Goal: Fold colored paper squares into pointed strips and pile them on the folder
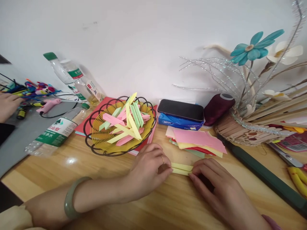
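Evidently, the folded yellow paper [182,169] sits at the near side of the desk [134,214], a narrow slit running along its middle. The left hand [149,171] has its grip pinching the left end; the right hand [217,185] pinches the right end. Working this well probably means keeping both long edges parallel and pressing creases evenly. Just beyond lies a paper stack [196,139]; farther left, a basket [96,132] holds folded strips [136,115].

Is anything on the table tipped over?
Yes, the clear plastic bottle with a green-and-white label lies on its side, left of the round yellow black-rimmed basket. It looks odd because other clear plastic bottles stand behind it.
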### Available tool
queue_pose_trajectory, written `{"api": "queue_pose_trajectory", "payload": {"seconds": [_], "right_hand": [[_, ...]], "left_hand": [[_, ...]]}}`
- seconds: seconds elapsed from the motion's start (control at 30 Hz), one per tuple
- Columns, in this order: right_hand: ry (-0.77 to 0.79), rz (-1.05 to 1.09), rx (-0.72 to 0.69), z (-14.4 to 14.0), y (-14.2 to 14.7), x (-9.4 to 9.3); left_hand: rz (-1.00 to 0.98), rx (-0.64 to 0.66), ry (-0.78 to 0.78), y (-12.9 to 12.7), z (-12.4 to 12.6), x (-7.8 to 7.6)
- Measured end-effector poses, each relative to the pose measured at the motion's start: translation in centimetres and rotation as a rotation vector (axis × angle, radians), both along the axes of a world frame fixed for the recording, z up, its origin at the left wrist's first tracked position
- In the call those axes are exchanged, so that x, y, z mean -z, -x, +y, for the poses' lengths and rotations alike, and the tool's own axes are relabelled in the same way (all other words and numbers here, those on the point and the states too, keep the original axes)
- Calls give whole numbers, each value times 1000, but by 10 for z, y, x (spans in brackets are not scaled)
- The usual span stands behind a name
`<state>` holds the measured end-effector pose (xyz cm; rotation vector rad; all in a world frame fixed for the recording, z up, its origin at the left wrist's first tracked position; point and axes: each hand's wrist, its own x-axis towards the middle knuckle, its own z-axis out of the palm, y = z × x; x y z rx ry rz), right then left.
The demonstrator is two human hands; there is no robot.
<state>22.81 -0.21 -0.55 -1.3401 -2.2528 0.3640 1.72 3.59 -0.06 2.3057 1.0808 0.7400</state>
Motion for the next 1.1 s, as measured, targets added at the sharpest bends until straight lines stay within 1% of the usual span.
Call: {"api": "queue_pose_trajectory", "payload": {"seconds": [0.13, 0.3, 0.4, 0.5, 0.57, 0.63, 0.7, 0.83, 1.0, 1.1], "right_hand": [[-50, -47, 7, 2, 3, 0], [-79, -92, 17, 4, 2, 1], [-165, -162, 11, 2, 0, 2], [-317, -256, -132, -4, -1, 5], [-378, -281, -225, -8, -1, 7], [-400, -299, -249, -10, 0, 7], [-411, -354, -268, -10, 1, 5], [-430, -458, -311, -8, -1, -3], [-389, -456, -336, -5, -4, -1], [-318, -414, -352, -3, -8, 2]], "left_hand": [[41, -42, 31, -3, 0, -3], [80, -48, 54, -5, 0, -5], [88, -30, 30, -5, 0, -3], [71, 11, -27, -4, 1, 0], [44, 26, -62, -2, 1, 1], [21, 47, -96, 0, 2, 2], [23, 83, -159, 2, 2, 2], [96, 149, -375, 7, 1, 1], [278, 323, -572, 18, -1, -2], [366, 378, -644, 22, -2, -3]]}}
